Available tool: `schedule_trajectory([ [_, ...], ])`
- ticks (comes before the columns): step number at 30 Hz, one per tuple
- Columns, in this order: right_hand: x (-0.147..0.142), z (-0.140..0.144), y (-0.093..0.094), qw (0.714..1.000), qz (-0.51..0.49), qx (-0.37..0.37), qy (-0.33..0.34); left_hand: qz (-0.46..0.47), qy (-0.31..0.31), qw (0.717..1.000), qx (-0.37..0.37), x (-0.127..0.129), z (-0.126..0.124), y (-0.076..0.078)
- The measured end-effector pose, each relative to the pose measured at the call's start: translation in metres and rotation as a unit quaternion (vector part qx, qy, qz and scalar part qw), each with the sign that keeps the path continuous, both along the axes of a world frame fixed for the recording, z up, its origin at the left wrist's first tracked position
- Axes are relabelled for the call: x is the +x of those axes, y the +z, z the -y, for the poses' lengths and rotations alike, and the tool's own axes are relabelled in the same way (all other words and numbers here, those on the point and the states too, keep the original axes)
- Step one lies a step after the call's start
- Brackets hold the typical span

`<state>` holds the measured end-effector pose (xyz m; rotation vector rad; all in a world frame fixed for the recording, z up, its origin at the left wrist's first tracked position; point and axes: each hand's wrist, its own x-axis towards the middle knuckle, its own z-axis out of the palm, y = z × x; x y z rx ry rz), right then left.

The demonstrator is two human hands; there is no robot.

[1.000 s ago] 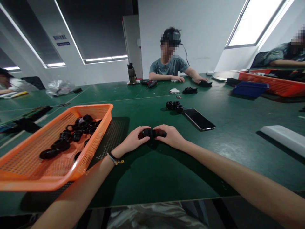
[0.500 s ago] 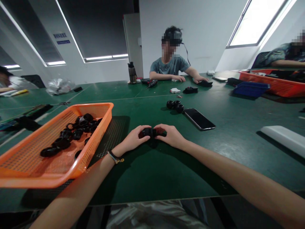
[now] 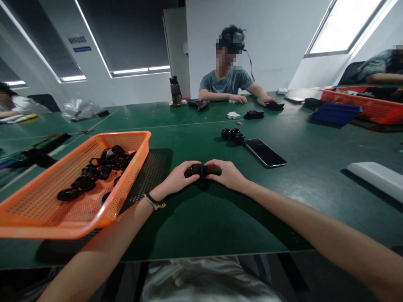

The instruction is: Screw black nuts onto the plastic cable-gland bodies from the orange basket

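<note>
Both my hands meet over the green table, gripping a small black round part between them. My left hand holds its left side and my right hand holds its right side, fingers curled over it. An orange mesh basket with several black ring-shaped parts stands to the left of my left hand. A small cluster of black parts sits further out, beside a dark phone.
A person sits across the table with hands on a black item. A dark bottle, tools, a blue bin and an orange tray lie at the far right. A white bar lies at the right.
The view has tilted slightly, so everything sits a little higher in frame. My hands stay together on the black part with only slight finger shifts.
</note>
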<state>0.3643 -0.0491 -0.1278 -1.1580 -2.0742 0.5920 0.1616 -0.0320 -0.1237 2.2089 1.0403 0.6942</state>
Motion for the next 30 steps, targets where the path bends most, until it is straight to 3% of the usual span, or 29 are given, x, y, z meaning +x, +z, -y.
schedule_trajectory([
  [30,-0.0004,0.0003,0.0016,1.000,0.010,0.013,-0.012,0.003,-0.001,1.000,-0.009,-0.0002,-0.0011,-0.0010],
])
